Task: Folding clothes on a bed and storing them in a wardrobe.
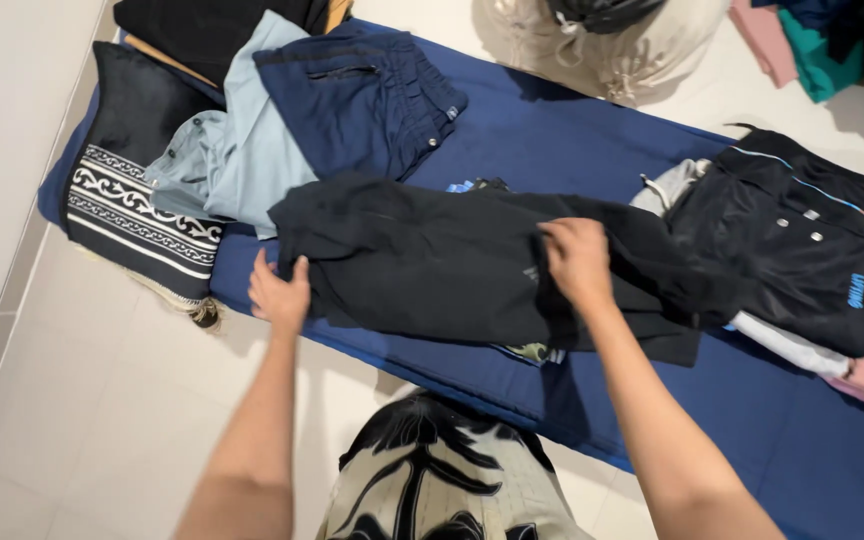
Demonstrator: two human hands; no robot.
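My patterned shorts [432, 480] nearest, six o'clock. Left hand [278, 292] pinches black garment's [432, 265] nine o'clock edge, right hand [577, 262] flat, fingers curled gripping its middle, keeping it spread on blue mat [552, 130]. Navy shorts [362, 95] at eleven.

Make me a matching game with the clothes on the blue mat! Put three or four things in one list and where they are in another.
Things:
1. black folded garment
2. navy blue shorts with a zip pocket
3. black cushion with white patterned bands
4. black jacket with metal snaps

Places:
A. far right of the blue mat
B. left end of the mat
C. under both hands, left hand and right hand
D. on the pale blue shirt

Pairs: 1-C, 2-D, 3-B, 4-A
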